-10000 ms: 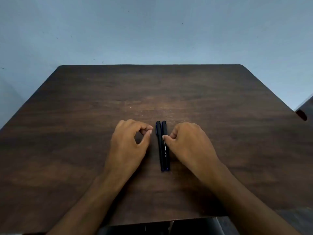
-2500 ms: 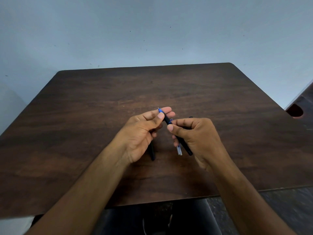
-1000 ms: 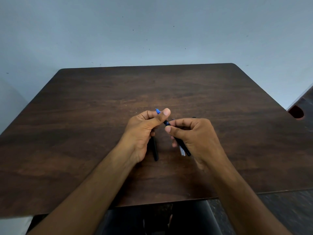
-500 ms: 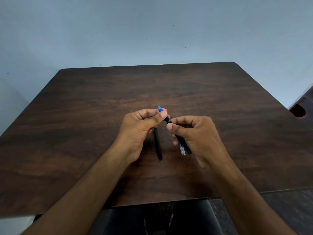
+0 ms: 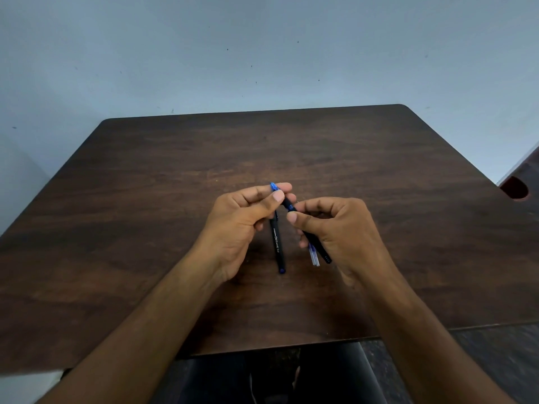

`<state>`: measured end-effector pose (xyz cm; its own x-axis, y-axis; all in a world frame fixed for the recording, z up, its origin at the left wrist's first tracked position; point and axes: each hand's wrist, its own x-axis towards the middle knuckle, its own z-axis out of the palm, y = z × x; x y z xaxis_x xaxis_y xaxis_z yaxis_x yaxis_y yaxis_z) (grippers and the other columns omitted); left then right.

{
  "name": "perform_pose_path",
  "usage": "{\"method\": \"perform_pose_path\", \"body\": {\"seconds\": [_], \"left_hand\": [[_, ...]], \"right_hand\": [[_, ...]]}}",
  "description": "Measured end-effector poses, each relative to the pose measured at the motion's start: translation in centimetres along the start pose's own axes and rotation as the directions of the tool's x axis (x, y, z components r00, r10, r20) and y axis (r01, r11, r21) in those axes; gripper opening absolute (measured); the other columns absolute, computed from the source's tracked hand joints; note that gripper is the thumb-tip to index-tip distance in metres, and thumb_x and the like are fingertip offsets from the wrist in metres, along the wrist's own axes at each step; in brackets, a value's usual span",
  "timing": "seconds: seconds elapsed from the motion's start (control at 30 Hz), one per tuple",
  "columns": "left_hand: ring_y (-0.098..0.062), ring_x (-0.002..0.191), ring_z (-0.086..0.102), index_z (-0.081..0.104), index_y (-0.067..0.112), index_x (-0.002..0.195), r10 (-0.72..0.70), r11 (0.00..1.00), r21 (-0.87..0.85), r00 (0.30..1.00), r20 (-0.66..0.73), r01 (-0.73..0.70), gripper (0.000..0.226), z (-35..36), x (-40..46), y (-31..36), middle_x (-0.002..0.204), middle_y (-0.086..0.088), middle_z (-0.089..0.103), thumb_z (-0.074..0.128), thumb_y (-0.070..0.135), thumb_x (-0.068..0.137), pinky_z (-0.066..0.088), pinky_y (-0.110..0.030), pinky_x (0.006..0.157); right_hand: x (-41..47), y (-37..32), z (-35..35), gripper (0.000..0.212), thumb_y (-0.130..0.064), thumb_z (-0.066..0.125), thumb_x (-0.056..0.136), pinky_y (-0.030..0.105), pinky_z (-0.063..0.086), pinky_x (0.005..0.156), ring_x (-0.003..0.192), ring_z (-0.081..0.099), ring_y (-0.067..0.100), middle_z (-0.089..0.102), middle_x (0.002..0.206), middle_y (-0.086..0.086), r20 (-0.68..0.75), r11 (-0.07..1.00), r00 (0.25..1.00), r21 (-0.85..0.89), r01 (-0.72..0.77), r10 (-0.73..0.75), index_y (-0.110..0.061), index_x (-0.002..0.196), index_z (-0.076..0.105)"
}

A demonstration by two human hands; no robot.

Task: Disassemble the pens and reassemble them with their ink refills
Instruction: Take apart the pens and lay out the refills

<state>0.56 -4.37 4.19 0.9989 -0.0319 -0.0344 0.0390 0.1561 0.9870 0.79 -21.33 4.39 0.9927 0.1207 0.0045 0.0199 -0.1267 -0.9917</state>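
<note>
Pinching at the centre of the frame, both hands work 1 black pen barrel (image 5: 316, 247) held slanted above the dark wooden table (image 5: 145, 199). The left hand (image 5: 242, 228) has thumb and forefinger pressed together on the blue tip section (image 5: 273, 187), which pokes up and to the left past the fingertips. The right hand (image 5: 341, 231) curls round the barrel just below, thumb pressing it against the forefinger, and the barrel's lower end juts out toward the bottom of the frame under the palm. Right beside that end, 2 clear ink refills (image 5: 313, 256) stick out from under the right hand's fingers; whether they are held or lying on the wood, I cannot tell. Between the 2 hands, a second black pen (image 5: 277, 246) with white lettering lies on the table, running almost straight up and down the frame, its upper end hidden behind the left hand. At the right edge, a reddish-brown piece with a dark hole (image 5: 517, 189) peeks in.
</note>
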Motion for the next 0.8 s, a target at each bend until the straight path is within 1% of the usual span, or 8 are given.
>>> {"method": "perform_pose_path", "body": {"seconds": [0.1, 0.2, 0.27, 0.43, 0.57, 0.67, 0.73, 0.8], "left_hand": [[-0.007, 0.07, 0.053, 0.079, 0.013, 0.097, -0.007, 1.0, -0.002, 0.996, -0.086, 0.007, 0.035, 0.2, 0.2, 0.1, 0.094, -0.004, 0.076, 0.08, 0.036, 0.071, 0.036, -0.028, 0.067], [-0.011, 0.066, 0.045, 0.079, 0.015, 0.081, -0.041, 0.999, -0.029, 0.986, -0.161, 0.036, 0.041, 0.0, 0.6, 0.1, 0.071, 0.001, 0.062, 0.088, 0.046, 0.056, 0.038, -0.027, 0.063], [-0.011, 0.065, 0.045, 0.078, 0.017, 0.077, -0.047, 0.999, -0.029, 0.984, -0.173, 0.043, 0.041, -0.1, 0.8, 0.1, 0.066, 0.003, 0.059, 0.089, 0.047, 0.052, 0.038, -0.027, 0.063], [-0.012, 0.065, 0.043, 0.079, 0.014, 0.081, -0.042, 0.999, -0.041, 0.985, -0.166, 0.036, 0.041, 0.4, 0.9, 0.0, 0.067, 0.002, 0.059, 0.088, 0.044, 0.056, 0.037, -0.027, 0.062], [-0.013, 0.066, 0.042, 0.079, 0.015, 0.079, -0.037, 0.998, -0.049, 0.986, -0.162, 0.029, 0.038, 0.8, 1.0, 0.0, 0.069, 0.0, 0.058, 0.088, 0.044, 0.057, 0.036, -0.028, 0.062], [-0.012, 0.067, 0.045, 0.08, 0.018, 0.077, -0.048, 0.999, -0.02, 0.987, -0.153, 0.046, 0.035, 1.0, 1.1, -0.1, 0.066, 0.005, 0.063, 0.087, 0.046, 0.057, 0.039, -0.027, 0.063], [-0.01, 0.064, 0.045, 0.08, 0.016, 0.079, -0.052, 0.998, -0.037, 0.985, -0.164, 0.046, 0.039, 1.4, 1.3, 0.0, 0.069, 0.004, 0.067, 0.088, 0.046, 0.055, 0.04, -0.026, 0.062], [-0.009, 0.062, 0.044, 0.08, 0.012, 0.081, -0.038, 0.998, -0.056, 0.979, -0.198, 0.028, 0.047, 1.8, 1.8, 0.2, 0.075, -0.002, 0.07, 0.089, 0.047, 0.05, 0.04, -0.025, 0.061]], "right_hand": [[-0.1, -0.2, 0.2, 0.009, -0.01, 0.081, 0.082, 0.04, 0.062, 0.063, 0.053, 0.065, 0.017, 0.074, 0.064, -0.001, 0.004, 1.0, 1.0, 0.02, 0.007, -0.007, -0.017, 0.086, 0.077], [-0.2, -0.2, 0.3, 0.009, -0.01, 0.082, 0.081, 0.043, 0.062, 0.065, 0.054, 0.065, 0.02, 0.074, 0.065, 0.003, 0.0, 1.0, 1.0, 0.023, -0.002, 0.002, -0.017, 0.084, 0.077], [-0.2, -0.2, 0.2, 0.008, -0.01, 0.082, 0.081, 0.041, 0.062, 0.064, 0.053, 0.064, 0.02, 0.074, 0.065, 0.003, -0.005, 1.0, 1.0, 0.025, -0.007, 0.007, -0.016, 0.084, 0.077], [-0.2, -0.1, -0.1, 0.016, -0.007, 0.079, 0.083, 0.026, 0.054, 0.053, 0.047, 0.056, 0.01, 0.069, 0.058, -0.008, -0.024, 0.999, 1.0, 0.031, 0.012, -0.011, -0.012, 0.098, 0.079], [-0.4, -0.1, -0.3, 0.006, -0.015, 0.076, 0.088, 0.028, 0.053, 0.053, 0.047, 0.053, 0.012, 0.066, 0.057, -0.002, -0.034, 1.0, 0.999, 0.027, 0.015, -0.014, -0.012, 0.091, 0.079], [-0.6, -0.2, -0.7, 0.01, -0.02, 0.075, 0.089, 0.025, 0.052, 0.051, 0.049, 0.054, 0.011, 0.066, 0.062, 0.007, -0.056, 1.0, 0.998, -0.015, 0.002, -0.003, -0.01, 0.089, 0.079], [-0.6, -0.2, -1.2, 0.012, -0.019, 0.075, 0.09, 0.027, 0.05, 0.051, 0.049, 0.054, 0.013, 0.065, 0.06, 0.006, -0.074, 0.999, 0.997, -0.026, -0.034, 0.032, -0.009, 0.087, 0.079], [-0.6, -0.2, -1.8, 0.013, -0.019, 0.075, 0.089, 0.031, 0.047, 0.052, 0.051, 0.052, 0.019, 0.062, 0.057, 0.005, -0.091, 0.998, 0.994, -0.031, -0.06, 0.057, -0.008, 0.084, 0.079]]}}
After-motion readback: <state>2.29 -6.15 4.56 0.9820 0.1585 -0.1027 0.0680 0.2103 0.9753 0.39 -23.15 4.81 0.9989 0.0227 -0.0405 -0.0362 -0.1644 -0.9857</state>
